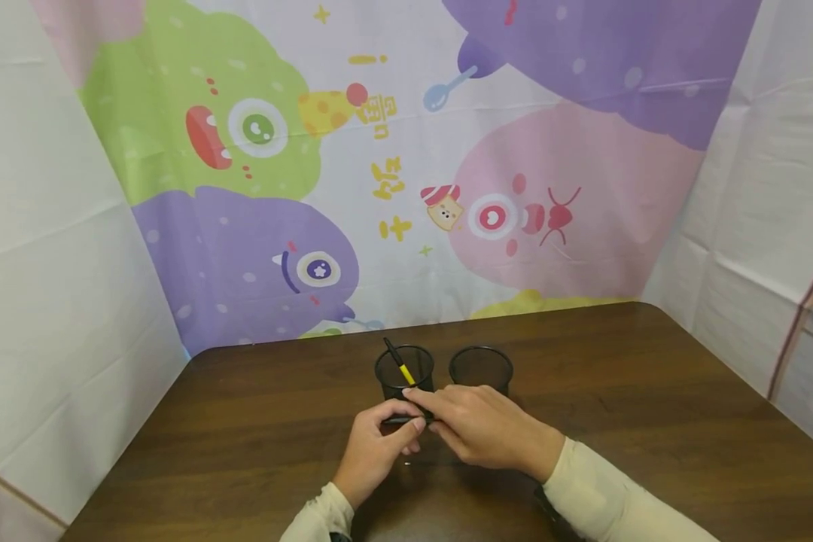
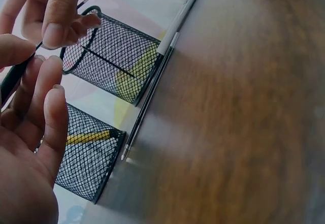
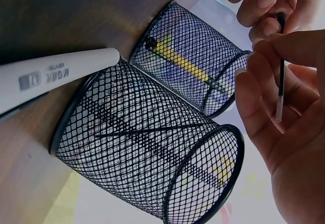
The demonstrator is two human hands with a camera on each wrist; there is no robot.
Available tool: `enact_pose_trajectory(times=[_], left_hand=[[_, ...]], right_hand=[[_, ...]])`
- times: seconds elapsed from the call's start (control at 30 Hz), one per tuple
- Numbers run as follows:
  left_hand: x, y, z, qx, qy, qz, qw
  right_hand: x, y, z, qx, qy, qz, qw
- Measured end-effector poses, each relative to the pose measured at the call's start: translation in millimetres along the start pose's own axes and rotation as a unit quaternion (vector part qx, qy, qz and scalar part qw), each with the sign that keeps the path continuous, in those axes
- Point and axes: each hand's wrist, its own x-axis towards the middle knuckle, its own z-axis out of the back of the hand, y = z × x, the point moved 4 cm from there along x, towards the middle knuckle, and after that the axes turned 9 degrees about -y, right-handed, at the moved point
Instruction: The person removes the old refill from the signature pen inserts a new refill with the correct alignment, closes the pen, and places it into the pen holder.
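My left hand [image 1: 369, 452] and right hand [image 1: 484, 429] meet in front of two mesh cups, fingertips close together. The left hand grips a dark pen barrel [image 2: 14, 76] between thumb and fingers. My right hand pinches a thin black pen refill [image 3: 281, 87] with a pale translucent end; its other end meets the dark barrel at the left fingertips. Behind the hands, the left black mesh cup [image 1: 382, 384] holds a yellow and black pen [image 1: 404, 372], leaning at the rim. The right mesh cup [image 1: 508, 369] has a thin dark stick [image 2: 107, 60] inside.
On the table before the cups lie a white pen barrel [image 3: 56, 76] with printed lettering and a loose pen refill [image 2: 147, 104]. The brown wooden table [image 1: 257, 436] ends at a cartoon-printed cloth [image 1: 406, 278] behind; white cloth walls [image 1: 54, 248] stand at both sides.
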Motion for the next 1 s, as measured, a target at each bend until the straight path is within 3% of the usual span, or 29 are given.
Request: enact_pose_trajectory(times=[0.33, 1.0], left_hand=[[-1.9, 1.2, -1.4, -0.007, 0.005, 0.004, 1.0], [-1.0, -0.6, 1.0, -0.005, -0.016, 0.008, 0.9998]], right_hand=[[-1, 1, -2, -0.008, -0.018, 0.015, 1.0], [3, -7, 13, -0.014, 0.009, -0.025, 1.0]])
